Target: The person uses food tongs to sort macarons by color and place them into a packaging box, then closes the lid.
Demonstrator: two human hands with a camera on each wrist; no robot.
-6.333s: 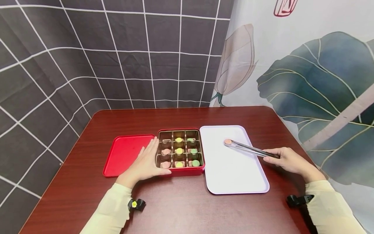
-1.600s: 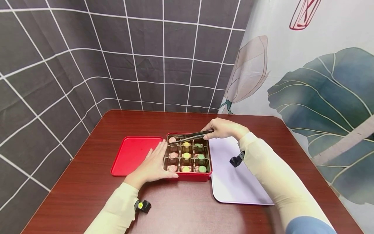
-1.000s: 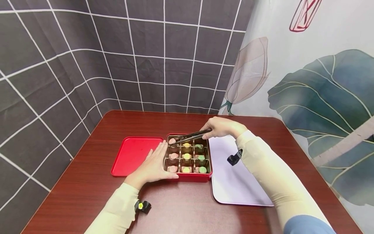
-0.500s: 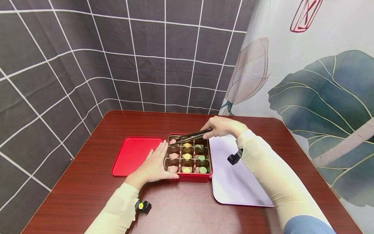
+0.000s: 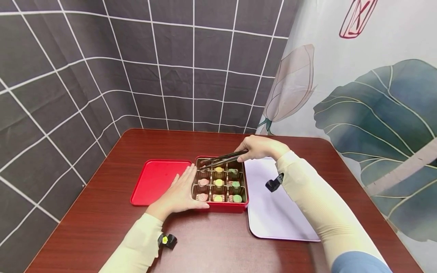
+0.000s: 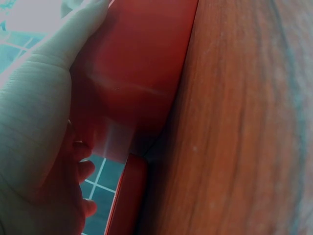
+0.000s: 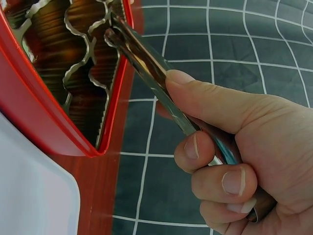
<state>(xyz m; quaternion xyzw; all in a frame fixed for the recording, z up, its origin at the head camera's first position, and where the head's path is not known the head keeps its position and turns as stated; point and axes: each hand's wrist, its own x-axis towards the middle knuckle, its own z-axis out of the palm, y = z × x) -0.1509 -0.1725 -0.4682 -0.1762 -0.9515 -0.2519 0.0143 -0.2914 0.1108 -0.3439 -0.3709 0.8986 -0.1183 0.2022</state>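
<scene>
A red box (image 5: 227, 207) with a gold divided insert sits on the table. Small round pieces, pink (image 5: 203, 182), yellow (image 5: 218, 182) and green (image 5: 236, 198), lie in its compartments. My left hand (image 5: 174, 195) rests against the box, fingers straight along its left side, thumb along the front wall (image 6: 142, 63). My right hand (image 5: 261, 147) grips black-and-silver tongs (image 5: 227, 157), reaching over the box's back right corner. The tong tips stand slightly apart in the back left compartment. I cannot make out a piece between them.
Left of the box lies a red lid (image 5: 157, 182), partly behind my left hand. A white tray (image 5: 273, 216) stands at the right, under my right forearm. Grey gridded cloth (image 5: 170, 83) hangs behind the brown table (image 5: 205, 242).
The tongs moved from above the tray, holding a pinkish piece, to the box's back left compartment. Their tips have parted, and the pink piece is out of sight. My left hand stays put.
</scene>
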